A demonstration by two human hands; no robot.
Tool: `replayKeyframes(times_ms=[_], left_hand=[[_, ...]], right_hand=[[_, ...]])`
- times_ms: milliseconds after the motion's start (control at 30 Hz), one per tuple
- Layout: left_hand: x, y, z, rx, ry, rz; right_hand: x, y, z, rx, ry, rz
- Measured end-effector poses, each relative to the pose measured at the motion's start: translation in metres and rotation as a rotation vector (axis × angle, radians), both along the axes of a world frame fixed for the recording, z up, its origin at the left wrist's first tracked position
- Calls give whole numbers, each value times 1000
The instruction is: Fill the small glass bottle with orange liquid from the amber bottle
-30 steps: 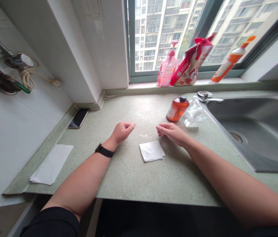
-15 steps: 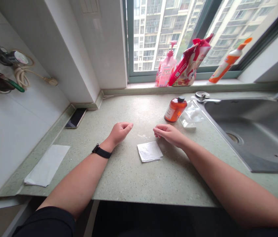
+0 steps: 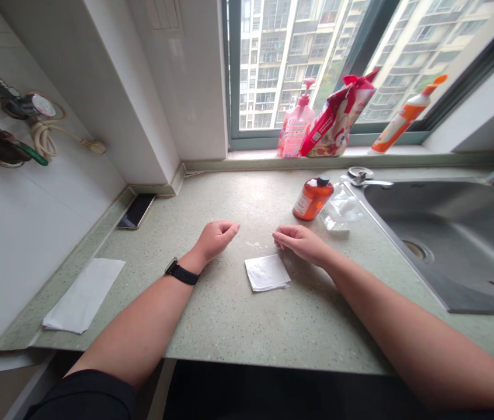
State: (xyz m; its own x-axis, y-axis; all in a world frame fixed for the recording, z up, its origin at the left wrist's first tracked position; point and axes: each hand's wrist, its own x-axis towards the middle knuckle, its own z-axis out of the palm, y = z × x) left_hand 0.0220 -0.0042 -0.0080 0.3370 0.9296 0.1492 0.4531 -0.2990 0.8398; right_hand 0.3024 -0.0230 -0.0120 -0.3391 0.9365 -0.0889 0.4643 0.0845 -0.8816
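Both of my hands rest loosely curled on the speckled green countertop (image 3: 212, 318). My left hand (image 3: 216, 240), with a black watch (image 3: 181, 272) on its wrist, is closed and shows nothing in its fingers. Across a short gap, my right hand (image 3: 297, 242) is closed too, thumb against the fingers, with no object visible in it. A folded white tissue (image 3: 267, 272) lies between and slightly nearer than the hands, apart from both. Above it is a small whitish wet-looking patch (image 3: 253, 245). Just behind my right hand stands an orange bottle (image 3: 312, 199) with a black cap.
Clear plastic packaging (image 3: 338, 210) lies between the bottle and the steel sink (image 3: 457, 233). At left are a phone (image 3: 136, 211) and a folded white paper sheet (image 3: 84, 294). A pink pump bottle (image 3: 295, 128), a red bag (image 3: 338, 119) and an orange-white bottle (image 3: 400, 123) stand on the windowsill.
The whole view has shifted slightly, so everything sits a little lower. My left hand has turned a little, its fingertips slightly further right; the objects on the counter have not moved.
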Motion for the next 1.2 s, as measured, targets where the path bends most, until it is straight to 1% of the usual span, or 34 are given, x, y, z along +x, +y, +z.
replayKeyframes(times_ms=[233,400,567,767,867,1000,1067,1100,1167,1200], left_hand=[[0,-2,3,24,44,-11],[1,-3,3,62,62,-27],[1,-3,2,99,98,-33],[1,-4,2,122,105,-78],[2,-5,3,133,133,-98],[4,-5,3,150,154,-99],[5,-5,3,164,158,-94],[5,-4,3,168,160,-93],[5,-4,4,174,162,-92],[5,-4,4,176,161,-93]], right_hand=[[0,-1,0,30,-34,4],[0,0,-2,58,-72,20],[0,0,0,98,-135,46],[-3,-1,3,129,-164,64],[-4,-2,2,210,-208,95],[-4,-7,4,408,-221,114],[-1,-8,12,528,-201,58],[2,-7,18,590,-194,2],[10,-2,36,692,-195,-164],[15,2,47,749,-200,-285]])
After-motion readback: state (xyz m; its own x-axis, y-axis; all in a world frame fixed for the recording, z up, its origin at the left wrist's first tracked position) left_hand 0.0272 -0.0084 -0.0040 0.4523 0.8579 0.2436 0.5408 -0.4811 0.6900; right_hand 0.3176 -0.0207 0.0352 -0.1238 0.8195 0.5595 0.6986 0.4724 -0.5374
